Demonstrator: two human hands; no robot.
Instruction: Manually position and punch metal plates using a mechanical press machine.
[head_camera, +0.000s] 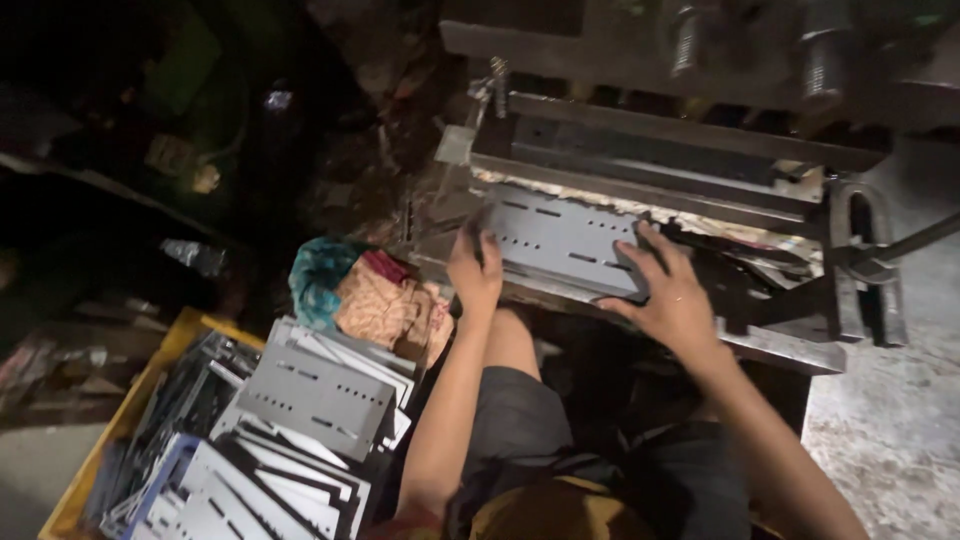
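A grey metal plate (560, 240) with slots and small holes lies on the bed of a press machine (700, 130). My left hand (474, 268) grips the plate's left edge. My right hand (668, 292) holds its right end, fingers spread over the corner. Both arms reach forward from my lap. The press's upper bar hangs just behind the plate.
A stack of similar punched grey plates (320, 395) sits at my left knee, spilling into a yellow crate (120, 420). A bundle of coloured cloth (360, 295) lies beside the stack. A clamp bracket (862, 260) stands at the press's right. Concrete floor (890, 420) at right.
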